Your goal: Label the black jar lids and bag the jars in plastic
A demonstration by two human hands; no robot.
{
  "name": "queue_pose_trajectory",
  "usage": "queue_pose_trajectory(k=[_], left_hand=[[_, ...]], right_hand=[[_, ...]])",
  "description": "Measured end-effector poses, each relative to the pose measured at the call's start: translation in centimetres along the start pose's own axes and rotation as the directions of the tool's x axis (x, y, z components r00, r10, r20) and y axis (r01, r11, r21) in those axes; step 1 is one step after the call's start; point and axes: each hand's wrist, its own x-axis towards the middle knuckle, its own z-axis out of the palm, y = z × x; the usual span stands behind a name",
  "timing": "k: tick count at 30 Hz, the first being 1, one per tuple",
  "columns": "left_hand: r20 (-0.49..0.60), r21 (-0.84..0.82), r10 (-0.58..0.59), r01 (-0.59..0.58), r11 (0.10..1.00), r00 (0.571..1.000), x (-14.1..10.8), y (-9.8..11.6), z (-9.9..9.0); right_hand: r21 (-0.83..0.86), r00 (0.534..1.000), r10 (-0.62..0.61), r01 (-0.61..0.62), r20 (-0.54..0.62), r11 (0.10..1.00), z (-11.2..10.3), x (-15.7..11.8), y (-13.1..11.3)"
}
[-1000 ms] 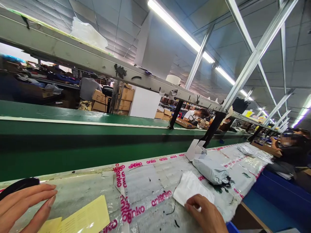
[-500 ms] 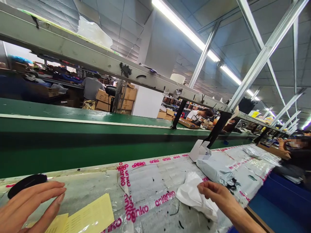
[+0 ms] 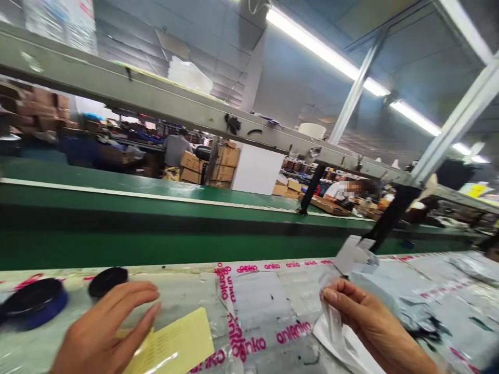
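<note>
At four o'clock in my view, my right hand (image 3: 360,311) pinches the thin white sheet (image 3: 336,336) between thumb and fingers, while at eight my left hand (image 3: 109,323), thumb spread, overlaps the yellow paper (image 3: 181,337) (touching it, I cannot tell).

On the worktop (image 3: 268,301), one disc (image 3: 37,304) is placed left of the left hand (image 3: 107,330), a second disc (image 3: 106,281) just beyond that hand, and a paper sheet (image 3: 183,337) at its right. A wrapper (image 3: 338,340) is held in the right hand (image 3: 362,311); beyond are set a carton (image 3: 351,255) and the conveyor (image 3: 136,249).
</note>
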Motion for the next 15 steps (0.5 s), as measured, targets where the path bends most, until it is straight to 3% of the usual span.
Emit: queue_pose_trajectory(k=[3, 5, 8, 11, 15], left_hand=[[0.151, -0.212, -0.178, 0.208, 0.955, 0.972, 1.0, 3.8, -0.9], [0.372, -0.272, -0.327, 0.438, 0.857, 0.869, 2.1, 6.7, -1.4], [0.587, -0.434, -0.375, 0.670, 0.603, 0.718, 3.4, 9.4, -1.8], [0.561, -0.613, -0.422, 0.700, 0.368, 0.712, 3.4, 8.7, -2.2], [0.524, -0.708, -0.467, 0.669, 0.226, 0.712, 1.6, 5.4, -3.1]], right_hand=[[-0.059, 0.984, -0.086, 0.097, 0.156, 0.994, 5.7, 1.6, -0.9], [-0.057, 0.955, -0.128, 0.149, 0.268, 0.987, 10.3, 2.3, -1.3], [0.021, 0.877, -0.127, 0.133, 0.463, 0.991, 17.3, 2.0, -1.7], [0.113, 0.782, -0.092, 0.027, 0.617, 0.993, 22.7, 1.2, -1.8], [0.133, 0.641, 0.005, -0.167, 0.768, 0.977, 26.7, 1.3, -1.0]])
